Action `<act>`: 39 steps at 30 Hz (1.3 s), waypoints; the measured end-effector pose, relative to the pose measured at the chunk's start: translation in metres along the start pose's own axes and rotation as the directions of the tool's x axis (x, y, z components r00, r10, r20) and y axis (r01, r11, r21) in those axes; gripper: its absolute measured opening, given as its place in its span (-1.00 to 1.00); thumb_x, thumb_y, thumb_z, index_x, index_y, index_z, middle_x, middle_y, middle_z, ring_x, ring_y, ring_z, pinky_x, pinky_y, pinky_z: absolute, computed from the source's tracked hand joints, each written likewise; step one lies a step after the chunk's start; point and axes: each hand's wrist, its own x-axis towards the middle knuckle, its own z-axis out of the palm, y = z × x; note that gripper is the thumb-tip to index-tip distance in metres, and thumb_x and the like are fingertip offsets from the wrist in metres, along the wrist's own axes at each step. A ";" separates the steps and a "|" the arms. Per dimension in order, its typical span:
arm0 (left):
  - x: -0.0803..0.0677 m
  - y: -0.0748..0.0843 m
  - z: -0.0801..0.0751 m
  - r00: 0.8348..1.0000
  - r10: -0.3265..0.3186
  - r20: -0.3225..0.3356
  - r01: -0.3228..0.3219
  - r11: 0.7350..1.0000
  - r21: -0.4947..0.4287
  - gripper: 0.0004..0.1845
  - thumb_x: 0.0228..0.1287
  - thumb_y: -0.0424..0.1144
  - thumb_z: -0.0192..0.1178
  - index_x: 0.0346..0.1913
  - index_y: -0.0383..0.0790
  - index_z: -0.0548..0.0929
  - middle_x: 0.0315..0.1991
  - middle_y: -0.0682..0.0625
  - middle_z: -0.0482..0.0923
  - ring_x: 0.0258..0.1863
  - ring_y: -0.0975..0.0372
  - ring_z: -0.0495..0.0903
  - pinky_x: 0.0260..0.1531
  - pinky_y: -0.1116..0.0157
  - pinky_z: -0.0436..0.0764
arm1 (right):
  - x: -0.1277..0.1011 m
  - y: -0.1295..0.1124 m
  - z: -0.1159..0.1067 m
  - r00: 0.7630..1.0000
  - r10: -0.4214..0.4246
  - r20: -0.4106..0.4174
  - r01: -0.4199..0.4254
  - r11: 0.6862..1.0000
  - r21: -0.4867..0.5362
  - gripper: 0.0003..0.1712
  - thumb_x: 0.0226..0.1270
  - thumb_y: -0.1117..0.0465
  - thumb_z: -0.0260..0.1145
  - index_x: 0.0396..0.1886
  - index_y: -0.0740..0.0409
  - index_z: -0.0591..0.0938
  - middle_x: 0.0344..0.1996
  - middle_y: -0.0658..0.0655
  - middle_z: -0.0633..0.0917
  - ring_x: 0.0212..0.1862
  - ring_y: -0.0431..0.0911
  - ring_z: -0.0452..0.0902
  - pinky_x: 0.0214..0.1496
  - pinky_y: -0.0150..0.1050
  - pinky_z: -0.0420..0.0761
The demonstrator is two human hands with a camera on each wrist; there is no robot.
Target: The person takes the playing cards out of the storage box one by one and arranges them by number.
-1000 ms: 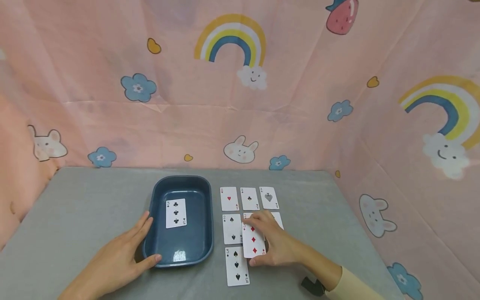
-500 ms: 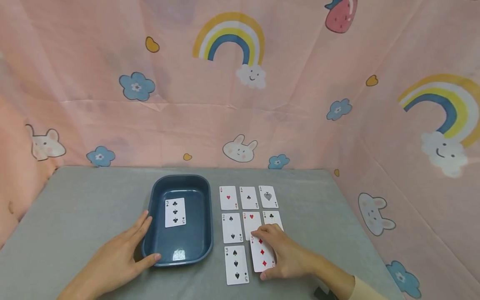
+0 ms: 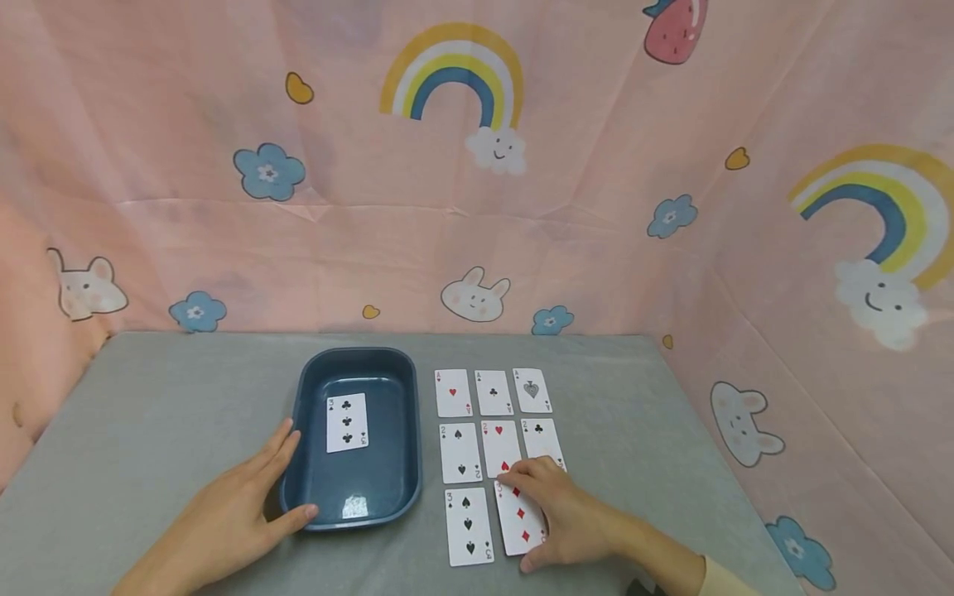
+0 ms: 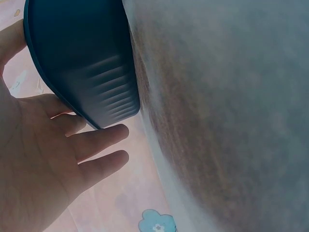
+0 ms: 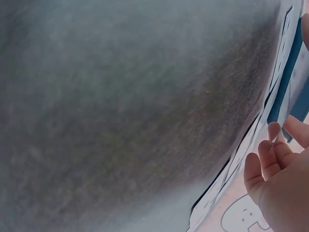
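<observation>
From the head camera I count nine playing cards. Eight lie face up on the grey felt-covered table (image 3: 171, 414): three aces in the far row, three twos in the middle row, and two threes in the near row. The ninth, a three of clubs (image 3: 347, 422), lies inside the dark blue rounded plastic tray (image 3: 356, 505).

My right hand (image 3: 562, 513) lies on the three of diamonds card (image 3: 519, 517), which sits just right of the three of spades card (image 3: 468, 526); the fingers rest flat on its far edge and the thumb lies by its near corner, pressing rather than pinching.

My left hand (image 3: 227, 517) rests open against the tray's near-left corner, fingers along the left wall and thumb on the near rim.

The left wrist view adds the tray's ribbed underside (image 4: 91, 72) with spread, straight fingers (image 4: 99, 140) beside it. The right wrist view is mostly blurred grey cloth; only card edges and loosely bent fingertips (image 5: 270, 154) show.
</observation>
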 end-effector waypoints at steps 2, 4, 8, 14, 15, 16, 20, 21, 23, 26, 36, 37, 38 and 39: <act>0.000 0.000 0.000 1.000 -0.002 -0.002 0.002 1.000 0.000 0.12 0.28 0.43 0.28 0.59 -0.39 0.28 0.62 -0.26 0.16 0.35 -0.23 0.51 0.12 -0.25 0.58 | 0.000 0.001 0.000 1.000 0.001 0.003 -0.001 1.000 0.002 0.11 -0.08 -0.08 0.77 0.50 -0.03 0.45 0.29 -0.13 0.41 0.28 -0.14 0.26 0.21 -0.24 0.48; 0.000 0.000 0.000 1.000 0.000 -0.004 0.000 1.000 0.000 0.12 0.28 0.43 0.28 0.58 -0.39 0.28 0.62 -0.26 0.16 0.35 -0.24 0.50 0.12 -0.25 0.58 | 0.000 0.002 0.001 1.000 -0.006 0.003 0.006 1.000 0.004 0.12 -0.09 -0.08 0.77 0.50 -0.06 0.45 0.29 -0.14 0.41 0.27 -0.15 0.26 0.21 -0.24 0.48; 0.000 0.000 0.000 1.000 -0.001 -0.005 0.001 1.000 0.003 0.12 0.28 0.44 0.27 0.59 -0.39 0.28 0.62 -0.25 0.15 0.37 -0.23 0.49 0.13 -0.25 0.57 | 0.002 0.006 0.000 0.997 -0.048 -0.056 0.048 0.999 -0.005 0.10 -0.14 -0.05 0.79 0.46 0.00 0.50 0.27 -0.11 0.44 0.27 -0.13 0.28 0.24 -0.18 0.48; 0.000 0.000 0.000 1.000 0.005 -0.013 -0.005 1.000 0.001 0.11 0.28 0.42 0.29 0.58 -0.40 0.29 0.62 -0.27 0.16 0.36 -0.24 0.50 0.13 -0.26 0.57 | 0.013 0.007 -0.014 0.989 -0.027 -0.147 0.028 1.000 0.006 -0.09 0.03 0.10 0.70 0.41 0.14 0.53 0.27 -0.01 0.47 0.27 -0.08 0.36 0.30 -0.06 0.52; 0.000 0.000 -0.001 1.000 0.002 -0.011 -0.002 1.000 -0.001 0.12 0.28 0.43 0.28 0.58 -0.40 0.29 0.62 -0.27 0.16 0.36 -0.24 0.49 0.13 -0.26 0.56 | 0.016 0.006 -0.016 0.989 -0.022 -0.147 0.023 1.000 0.005 -0.12 0.09 0.10 0.67 0.42 0.14 0.52 0.28 0.00 0.47 0.28 -0.07 0.37 0.30 -0.03 0.52; 0.000 0.000 -0.001 1.000 0.001 -0.010 -0.001 1.000 -0.001 0.12 0.28 0.43 0.28 0.58 -0.40 0.29 0.62 -0.26 0.16 0.36 -0.24 0.49 0.14 -0.26 0.56 | 0.019 0.005 -0.019 0.989 -0.023 -0.147 0.024 1.000 0.006 -0.14 0.14 0.10 0.64 0.43 0.15 0.51 0.30 0.03 0.47 0.28 -0.05 0.38 0.30 -0.01 0.53; 0.002 0.001 -0.001 1.000 -0.007 -0.004 0.007 1.000 0.000 0.13 0.27 0.46 0.26 0.58 -0.40 0.28 0.62 -0.27 0.15 0.37 -0.24 0.48 0.14 -0.27 0.55 | 0.032 -0.001 -0.032 0.986 -0.056 -0.160 0.058 0.998 0.005 -0.19 0.25 0.12 0.57 0.45 0.17 0.48 0.32 0.10 0.48 0.30 0.01 0.43 0.32 0.09 0.52; 0.002 0.001 -0.001 1.000 -0.008 -0.003 0.008 1.000 0.000 0.14 0.27 0.46 0.26 0.58 -0.40 0.28 0.62 -0.27 0.15 0.37 -0.25 0.48 0.14 -0.27 0.55 | 0.037 -0.003 -0.035 0.984 -0.063 -0.165 0.065 0.998 0.008 -0.20 0.25 0.13 0.57 0.45 0.17 0.48 0.32 0.12 0.49 0.30 0.02 0.43 0.33 0.11 0.52; 0.002 0.001 -0.001 1.000 -0.007 -0.003 0.007 1.000 0.000 0.14 0.28 0.46 0.25 0.58 -0.40 0.28 0.62 -0.27 0.15 0.37 -0.24 0.48 0.14 -0.27 0.55 | 0.046 -0.007 -0.041 0.983 -0.068 -0.169 0.072 0.997 0.016 -0.20 0.25 0.15 0.57 0.46 0.15 0.49 0.32 0.11 0.50 0.31 0.02 0.45 0.33 0.12 0.52; 0.001 0.001 -0.001 1.000 0.001 -0.008 -0.001 1.000 -0.005 0.13 0.28 0.46 0.25 0.58 -0.40 0.28 0.63 -0.26 0.15 0.38 -0.24 0.47 0.15 -0.26 0.55 | 0.061 -0.015 -0.049 0.985 -0.062 -0.164 0.066 0.998 0.016 -0.22 0.28 0.13 0.56 0.47 0.08 0.49 0.34 0.10 0.49 0.32 0.02 0.46 0.32 0.14 0.52; 0.001 0.000 -0.001 1.000 0.011 -0.017 -0.011 1.000 -0.002 0.12 0.29 0.44 0.25 0.58 -0.40 0.29 0.62 -0.27 0.16 0.39 -0.23 0.46 0.16 -0.26 0.54 | 0.109 -0.046 -0.065 0.992 -0.052 -0.112 0.061 0.995 0.075 -0.20 0.38 0.10 0.49 0.55 0.08 0.42 0.42 0.12 0.43 0.32 0.00 0.44 0.32 0.12 0.50; 0.001 0.000 -0.001 1.000 0.012 -0.017 -0.012 1.000 -0.001 0.12 0.29 0.44 0.26 0.58 -0.40 0.29 0.62 -0.27 0.16 0.39 -0.23 0.47 0.16 -0.26 0.55 | 0.114 -0.048 -0.064 0.992 -0.065 -0.110 0.073 0.994 0.079 -0.20 0.38 0.11 0.50 0.54 0.11 0.42 0.41 0.12 0.44 0.30 -0.01 0.44 0.31 0.09 0.51; 0.001 0.000 -0.001 1.000 0.012 -0.018 -0.012 1.000 -0.001 0.12 0.29 0.44 0.26 0.58 -0.40 0.29 0.62 -0.27 0.16 0.39 -0.23 0.47 0.16 -0.26 0.55 | 0.119 -0.051 -0.064 0.991 -0.075 -0.108 0.084 0.993 0.082 -0.20 0.38 0.11 0.50 0.54 0.13 0.42 0.41 0.12 0.44 0.29 -0.01 0.44 0.29 0.09 0.52; 0.001 0.000 -0.001 1.000 0.013 -0.020 -0.013 1.000 -0.001 0.12 0.29 0.44 0.26 0.58 -0.40 0.29 0.62 -0.27 0.16 0.39 -0.23 0.47 0.15 -0.26 0.55 | 0.124 -0.053 -0.063 0.991 -0.083 -0.105 0.092 0.992 0.086 -0.20 0.38 0.10 0.50 0.54 0.14 0.42 0.41 0.12 0.45 0.28 -0.02 0.44 0.29 0.08 0.53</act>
